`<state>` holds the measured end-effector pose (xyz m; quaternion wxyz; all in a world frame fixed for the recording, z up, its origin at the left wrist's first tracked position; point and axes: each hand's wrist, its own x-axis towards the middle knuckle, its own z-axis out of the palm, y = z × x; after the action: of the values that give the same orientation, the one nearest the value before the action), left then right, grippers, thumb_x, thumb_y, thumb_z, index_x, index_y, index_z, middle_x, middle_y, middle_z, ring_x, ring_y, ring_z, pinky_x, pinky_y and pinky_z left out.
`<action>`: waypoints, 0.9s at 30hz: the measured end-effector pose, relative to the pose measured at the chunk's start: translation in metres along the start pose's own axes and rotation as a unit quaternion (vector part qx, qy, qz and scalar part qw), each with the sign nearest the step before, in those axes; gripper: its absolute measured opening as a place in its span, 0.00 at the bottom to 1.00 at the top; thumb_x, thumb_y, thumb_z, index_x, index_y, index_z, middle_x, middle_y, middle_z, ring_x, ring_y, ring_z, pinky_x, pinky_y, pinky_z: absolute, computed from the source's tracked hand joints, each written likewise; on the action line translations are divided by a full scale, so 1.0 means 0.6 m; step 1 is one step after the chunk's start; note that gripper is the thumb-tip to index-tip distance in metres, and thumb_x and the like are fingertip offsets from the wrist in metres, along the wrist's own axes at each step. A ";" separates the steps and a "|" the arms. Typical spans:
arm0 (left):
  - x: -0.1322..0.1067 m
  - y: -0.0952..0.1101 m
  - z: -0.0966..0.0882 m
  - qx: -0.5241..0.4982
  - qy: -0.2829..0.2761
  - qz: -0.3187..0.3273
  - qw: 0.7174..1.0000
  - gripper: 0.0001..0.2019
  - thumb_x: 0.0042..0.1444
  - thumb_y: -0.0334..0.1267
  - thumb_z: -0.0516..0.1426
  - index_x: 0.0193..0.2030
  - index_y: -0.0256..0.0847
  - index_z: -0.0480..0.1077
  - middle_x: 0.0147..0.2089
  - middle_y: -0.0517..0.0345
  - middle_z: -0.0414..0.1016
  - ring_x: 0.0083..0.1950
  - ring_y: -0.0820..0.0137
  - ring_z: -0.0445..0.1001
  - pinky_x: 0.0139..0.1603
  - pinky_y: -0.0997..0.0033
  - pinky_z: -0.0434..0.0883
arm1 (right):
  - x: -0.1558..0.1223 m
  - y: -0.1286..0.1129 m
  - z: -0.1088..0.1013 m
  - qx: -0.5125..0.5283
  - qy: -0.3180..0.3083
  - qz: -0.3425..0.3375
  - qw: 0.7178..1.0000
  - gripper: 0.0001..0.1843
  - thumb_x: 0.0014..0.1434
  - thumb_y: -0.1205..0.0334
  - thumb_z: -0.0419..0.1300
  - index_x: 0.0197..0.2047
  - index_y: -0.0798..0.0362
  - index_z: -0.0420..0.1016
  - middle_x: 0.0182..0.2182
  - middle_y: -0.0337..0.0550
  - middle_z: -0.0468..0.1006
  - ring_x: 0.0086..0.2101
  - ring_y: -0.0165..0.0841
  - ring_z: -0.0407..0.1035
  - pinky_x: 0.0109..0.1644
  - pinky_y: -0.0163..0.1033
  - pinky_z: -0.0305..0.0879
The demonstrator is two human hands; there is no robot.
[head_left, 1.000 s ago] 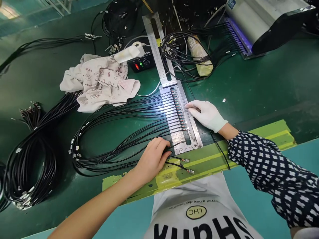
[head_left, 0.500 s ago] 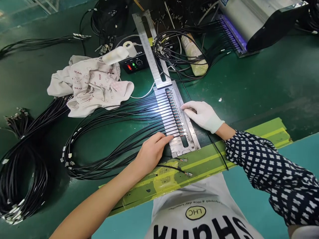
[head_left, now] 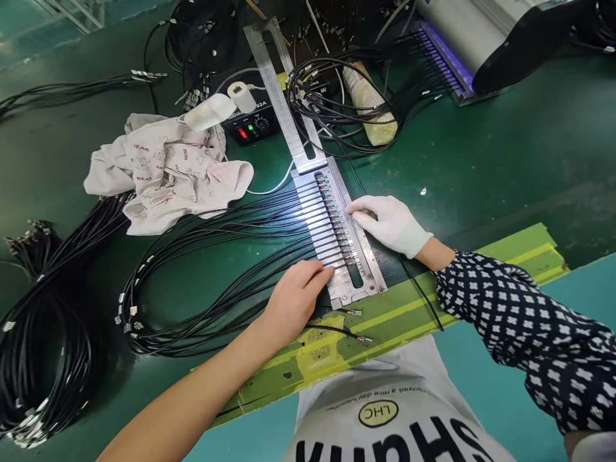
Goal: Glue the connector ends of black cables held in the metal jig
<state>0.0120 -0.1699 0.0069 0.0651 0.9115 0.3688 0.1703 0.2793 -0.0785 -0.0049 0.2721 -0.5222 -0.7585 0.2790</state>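
Near the middle of the head view, a metal tray (head_left: 368,262) lies on the green desk (head_left: 481,179), with a row of black wires (head_left: 154,340) coming over it from the left. Their small ends sit side by side along its long slot. The left hand (head_left: 294,298), bare, is at the tray's near left part, curled by the nearest wires in the row; I cannot tell if it pinches one. The right hand (head_left: 392,224), in a white glove, has its thumb and finger tips close together at the tray's right edge; grip or just touch, I cannot tell. If the left hand bumps the row, a wire could slip out of line. The wires bend in a big, springy loop, so they could tug their ends crooked. A hard push from the right hand could slide the tray. Two loose ends (head_left: 364,339) lie just beside its near edge, where the left arm could snag their wires.
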 end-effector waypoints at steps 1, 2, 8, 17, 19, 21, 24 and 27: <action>-0.007 0.001 0.000 0.034 0.005 -0.002 0.999 0.17 0.65 0.25 0.51 0.58 0.42 0.69 0.49 0.48 0.73 0.49 0.64 0.70 0.46 0.64 0.69 | 0.000 0.000 0.000 0.001 0.000 0.001 1.000 0.13 0.67 0.59 0.56 0.49 0.46 0.80 0.44 0.36 0.84 0.44 0.38 0.77 0.47 0.41 0.67; -0.013 0.002 -0.001 0.064 0.002 -0.003 0.998 0.19 0.65 0.25 0.51 0.60 0.43 0.69 0.48 0.48 0.73 0.47 0.64 0.69 0.44 0.63 0.66 | 0.000 0.000 0.000 0.002 0.000 0.002 1.000 0.13 0.68 0.59 0.56 0.49 0.45 0.80 0.44 0.36 0.84 0.44 0.38 0.77 0.47 0.41 0.67; 0.000 0.005 -0.007 0.067 -0.046 0.017 0.997 0.16 0.67 0.30 0.50 0.57 0.40 0.72 0.38 0.52 0.72 0.38 0.67 0.65 0.36 0.65 0.59 | -0.003 0.002 0.003 0.009 0.007 -0.003 1.000 0.13 0.67 0.60 0.56 0.49 0.46 0.80 0.45 0.37 0.84 0.45 0.38 0.77 0.51 0.42 0.69; 0.058 0.018 0.013 0.107 -0.049 0.067 0.991 0.16 0.68 0.34 0.52 0.60 0.41 0.71 0.42 0.51 0.73 0.42 0.63 0.69 0.39 0.63 0.62 | -0.007 0.007 0.008 -0.006 0.015 -0.020 1.000 0.13 0.67 0.61 0.57 0.50 0.47 0.80 0.46 0.39 0.84 0.46 0.37 0.78 0.54 0.42 0.69; 0.044 0.021 0.003 0.114 -0.053 0.070 0.990 0.18 0.67 0.32 0.52 0.63 0.39 0.68 0.43 0.50 0.74 0.43 0.62 0.70 0.41 0.61 0.65 | -0.006 0.005 0.007 -0.014 0.018 -0.026 0.999 0.12 0.67 0.62 0.57 0.49 0.47 0.80 0.45 0.39 0.85 0.46 0.37 0.78 0.54 0.42 0.70; 0.020 0.025 -0.009 0.105 -0.041 0.067 0.991 0.21 0.66 0.28 0.52 0.64 0.38 0.66 0.46 0.49 0.75 0.45 0.62 0.71 0.44 0.61 0.68 | -0.005 0.003 0.006 -0.023 0.025 -0.032 0.999 0.11 0.67 0.62 0.58 0.49 0.46 0.80 0.44 0.38 0.85 0.45 0.36 0.79 0.53 0.41 0.71; -0.024 0.033 -0.024 0.057 -0.011 0.045 0.997 0.14 0.66 0.29 0.51 0.57 0.38 0.69 0.48 0.50 0.76 0.46 0.64 0.72 0.46 0.63 0.70 | -0.005 0.000 0.005 -0.033 0.035 -0.037 0.998 0.11 0.67 0.61 0.58 0.49 0.44 0.80 0.43 0.37 0.85 0.44 0.36 0.79 0.51 0.41 0.72; -0.059 0.041 -0.033 0.008 -0.032 -0.010 0.999 0.07 0.68 0.32 0.51 0.49 0.41 0.69 0.44 0.52 0.76 0.43 0.64 0.72 0.44 0.64 0.72 | -0.006 -0.001 0.004 -0.038 0.035 -0.038 0.998 0.10 0.67 0.61 0.59 0.48 0.43 0.80 0.42 0.36 0.85 0.43 0.36 0.80 0.50 0.42 0.72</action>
<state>-0.0028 -0.2120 0.0223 0.0716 0.9132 0.3771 0.1371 0.2783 -0.0822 -0.0063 0.2885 -0.5129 -0.7778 0.2208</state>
